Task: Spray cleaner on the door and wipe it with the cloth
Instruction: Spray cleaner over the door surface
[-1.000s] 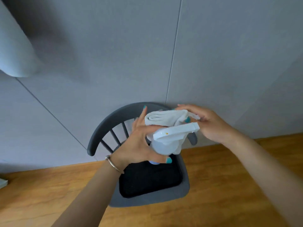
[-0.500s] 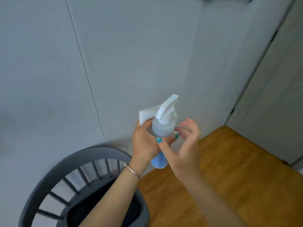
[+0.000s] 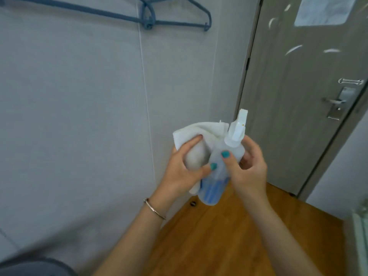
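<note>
A pale grey panelled wall (image 3: 79,116) fills the left of the view, with blue clothes hangers (image 3: 175,18) hung high on it, and a wooden floor (image 3: 219,236) runs below toward the right. The grey door (image 3: 294,96) stands shut on the right, well apart from the hands, its metal handle (image 3: 334,101) near the frame edge and a pale sheet of paper (image 3: 326,9) stuck near its top. In front of the wall, both hands meet at chest height. The left hand (image 3: 183,168), with a thin bracelet (image 3: 154,209) at the wrist, has its grip closed around the bunched white cloth (image 3: 199,130), its thumb also pressing the side of the spray bottle (image 3: 217,176). The right hand (image 3: 249,168) has its grip wrapped around the bottle's clear upper body just below the white spray head (image 3: 238,128). The bottle tilts slightly, nozzle up and toward the door, with blue liquid in its lower part. A dark grey chair edge (image 3: 35,267) shows at the bottom left.
</note>
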The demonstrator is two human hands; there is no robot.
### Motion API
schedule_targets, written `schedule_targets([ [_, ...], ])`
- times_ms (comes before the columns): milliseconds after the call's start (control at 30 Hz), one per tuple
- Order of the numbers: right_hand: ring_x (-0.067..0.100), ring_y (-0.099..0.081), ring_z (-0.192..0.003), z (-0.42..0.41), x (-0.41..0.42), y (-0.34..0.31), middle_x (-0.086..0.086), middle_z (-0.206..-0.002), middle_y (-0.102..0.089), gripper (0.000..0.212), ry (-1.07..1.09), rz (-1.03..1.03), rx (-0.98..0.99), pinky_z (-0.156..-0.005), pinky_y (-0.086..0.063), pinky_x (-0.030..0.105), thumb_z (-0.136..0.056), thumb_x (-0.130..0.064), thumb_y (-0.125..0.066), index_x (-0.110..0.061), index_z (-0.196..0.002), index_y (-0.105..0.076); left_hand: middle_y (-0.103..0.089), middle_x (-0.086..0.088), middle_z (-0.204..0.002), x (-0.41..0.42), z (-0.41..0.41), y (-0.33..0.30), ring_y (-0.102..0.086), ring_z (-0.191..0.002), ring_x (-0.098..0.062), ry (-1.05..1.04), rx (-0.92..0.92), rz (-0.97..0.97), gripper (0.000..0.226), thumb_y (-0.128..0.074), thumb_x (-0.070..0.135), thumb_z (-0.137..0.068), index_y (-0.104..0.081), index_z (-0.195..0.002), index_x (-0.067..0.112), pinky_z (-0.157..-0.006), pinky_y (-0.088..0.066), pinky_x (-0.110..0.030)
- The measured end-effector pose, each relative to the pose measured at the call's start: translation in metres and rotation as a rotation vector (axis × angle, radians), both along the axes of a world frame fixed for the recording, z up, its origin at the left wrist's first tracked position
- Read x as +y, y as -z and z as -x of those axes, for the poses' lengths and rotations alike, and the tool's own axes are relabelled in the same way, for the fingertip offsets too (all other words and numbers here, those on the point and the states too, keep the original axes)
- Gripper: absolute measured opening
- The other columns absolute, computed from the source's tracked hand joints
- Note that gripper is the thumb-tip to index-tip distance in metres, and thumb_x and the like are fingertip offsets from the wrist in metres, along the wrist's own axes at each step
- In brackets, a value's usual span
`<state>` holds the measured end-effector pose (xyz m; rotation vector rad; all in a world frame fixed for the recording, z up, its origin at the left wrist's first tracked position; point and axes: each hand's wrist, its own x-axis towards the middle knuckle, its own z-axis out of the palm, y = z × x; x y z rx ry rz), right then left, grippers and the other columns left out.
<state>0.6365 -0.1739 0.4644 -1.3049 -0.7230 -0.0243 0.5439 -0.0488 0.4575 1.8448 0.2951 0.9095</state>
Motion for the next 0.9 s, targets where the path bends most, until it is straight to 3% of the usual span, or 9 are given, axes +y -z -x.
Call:
schedule_targets([
  [133,-0.006,-0.066,-0.083,-0.071,-0.008,-0.014,-0.035,-0.089,-0.066,0.046,0.018,-0.011,-0.049,-0.066,-0.053,0.012,-0.091,-0.017,-0.055,-0.016,-0.132,-0.033,-0.050,0.016,-0.136,0.029,-0.059,-0.007,-0.054,-0.119,0.001,-0.069,-0.107,0.047,0.059,-0.054,0.001,-0.093,-0.047,-0.135,0.042,-0.098,-0.050,-0.025],
  [300,-0.007,-0.063,-0.075,-0.141,0.005,-0.010,-0.009,-0.092,-0.051,0.042,0.048,0.027,-0.061,-0.065,-0.053,0.013,-0.099,-0.017,-0.049,-0.025,-0.129,-0.020,-0.044,0.003,-0.134,0.067,-0.144,-0.016,-0.049,-0.108,0.009,-0.044,-0.023,-0.129,0.058,-0.045,-0.005,-0.095,-0.050,-0.129,0.042,-0.091,-0.038,-0.001],
  [400,-0.018,-0.058,-0.080,-0.180,0.024,-0.007,-0.015,-0.107,-0.044,0.048,0.097,0.005,-0.014,-0.065,-0.049,0.007,-0.095,-0.028,-0.051,-0.028,-0.133,-0.022,-0.043,0.000,-0.137,0.089,-0.197,-0.016,-0.048,-0.116,-0.005,-0.054,0.025,-0.045,0.050,-0.061,0.007,-0.091,-0.053,-0.131,0.036,-0.086,-0.036,0.005],
  [533,-0.010,-0.062,-0.083,-0.234,0.064,-0.010,-0.010,-0.118,-0.047,0.069,0.137,-0.008,0.077,-0.063,-0.051,0.011,-0.073,-0.056,-0.053,-0.041,-0.134,-0.025,-0.044,0.004,-0.139,0.134,-0.268,-0.014,-0.047,-0.123,-0.011,0.066,0.064,0.040,0.076,-0.087,0.025,-0.067,-0.049,-0.130,0.044,-0.095,-0.046,-0.019],
  [633,-0.020,-0.058,-0.075,-0.277,0.097,-0.014,-0.016,-0.105,-0.045,0.068,0.175,-0.022,0.047,-0.060,-0.047,0.005,-0.080,-0.038,-0.047,-0.023,-0.142,-0.023,-0.036,0.002,-0.142,0.168,-0.322,-0.017,-0.043,-0.127,-0.016,0.207,0.119,0.005,0.092,-0.090,0.022,-0.061,-0.044,-0.138,0.040,-0.101,-0.045,-0.033],
  [767,-0.020,-0.059,-0.073,-0.323,0.147,-0.036,-0.016,-0.093,-0.059,0.085,0.199,-0.028,-0.029,-0.060,-0.047,0.005,-0.062,0.011,-0.012,-0.017,-0.141,-0.022,-0.023,0.001,-0.143,0.194,-0.390,-0.024,-0.035,-0.126,-0.013,0.405,0.225,-0.087,0.109,-0.091,0.015,-0.057,-0.032,-0.146,0.038,-0.095,-0.037,-0.023],
  [800,-0.018,-0.060,-0.074,-0.327,0.156,-0.048,-0.022,-0.093,-0.063,0.151,0.276,0.048,-0.033,-0.061,-0.048,0.006,0.003,-0.067,-0.024,-0.019,-0.140,-0.021,-0.022,0.002,-0.142,0.199,-0.404,-0.026,-0.034,-0.127,-0.014,0.454,0.246,-0.100,0.113,-0.092,0.022,-0.054,-0.029,-0.146,0.038,-0.095,-0.036,-0.022],
  [833,-0.016,-0.061,-0.076,-0.349,0.166,-0.043,-0.027,-0.094,-0.064,0.068,0.232,-0.074,-0.032,-0.062,-0.049,0.007,-0.086,-0.045,-0.057,-0.020,-0.139,-0.021,-0.021,0.002,-0.140,0.204,-0.417,-0.028,-0.035,-0.129,-0.015,0.495,0.258,-0.100,0.119,-0.093,0.036,-0.047,-0.028,-0.146,0.039,-0.095,-0.037,-0.021],
  [900,-0.013,-0.063,-0.077,-0.368,0.183,-0.053,-0.034,-0.092,-0.064,0.073,0.313,-0.096,-0.075,-0.064,-0.050,0.009,-0.085,-0.045,-0.058,-0.019,-0.141,-0.019,-0.021,0.007,-0.137,0.217,-0.441,-0.031,-0.035,-0.128,-0.013,0.564,0.220,-0.065,0.133,-0.084,0.067,-0.024,-0.028,-0.142,0.044,-0.092,-0.038,-0.009],
])
